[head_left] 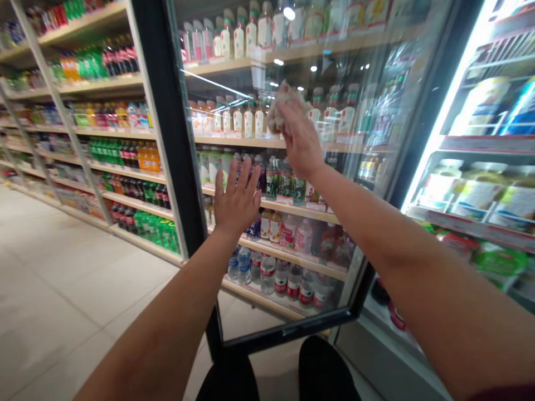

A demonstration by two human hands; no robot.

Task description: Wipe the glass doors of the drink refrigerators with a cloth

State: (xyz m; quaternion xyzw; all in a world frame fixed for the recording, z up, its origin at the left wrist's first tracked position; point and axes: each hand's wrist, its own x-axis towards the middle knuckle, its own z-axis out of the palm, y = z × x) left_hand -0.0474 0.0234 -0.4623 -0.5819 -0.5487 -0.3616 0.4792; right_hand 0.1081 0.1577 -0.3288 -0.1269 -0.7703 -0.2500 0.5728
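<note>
A glass door [288, 67] with a black frame stands swung open in front of me. My right hand [301, 136] holds a crumpled, pale cloth [276, 114] against the glass, its fingers bent over it. Lower and to the left, my left hand [237, 195] is spread flat at the glass, fingers apart, holding nothing. Bottles on shelves show through the pane behind both hands. Part of the cloth is hidden under my right fingers.
On the right, a lit fridge [468, 223] holds bottles and tubs. Shelves of drinks [121, 133] line the left side, above a tiled floor [54, 278]. The door's lower black edge [288, 329] is just above my knees [326, 367].
</note>
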